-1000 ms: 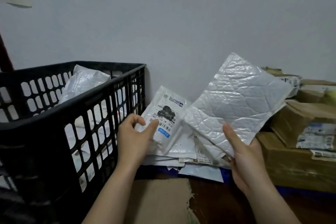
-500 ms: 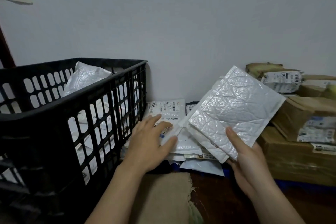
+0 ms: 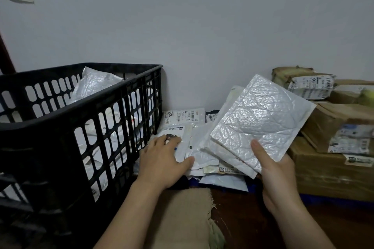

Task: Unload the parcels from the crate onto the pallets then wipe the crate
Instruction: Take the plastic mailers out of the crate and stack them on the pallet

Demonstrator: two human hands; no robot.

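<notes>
A black plastic crate (image 3: pixel 113 119) stands at the left with several white parcels inside, one bubble mailer (image 3: pixel 93 85) sticking up above the rim. To its right a pile of flat white parcels (image 3: pixel 194 147) lies against the wall. My left hand (image 3: pixel 164 159) rests flat on a labelled white pouch (image 3: pixel 178 133) on top of that pile, fingers spread. My right hand (image 3: pixel 273 170) grips the lower edge of a silvery bubble mailer (image 3: pixel 261 119), thumb on its front, holding it tilted above the pile with another envelope behind it.
Brown cardboard boxes (image 3: pixel 332 147) with shipping labels are stacked at the right, a taped parcel (image 3: pixel 303 83) on top. A piece of cardboard (image 3: pixel 182 218) lies on the dark floor in front. A blue pallet edge (image 3: pixel 344 200) shows under the boxes. The grey wall is close behind.
My left hand has lowered the labelled pouch onto the pile and now lies flat on it. The right hand has brought the bubble mailer slightly lower.
</notes>
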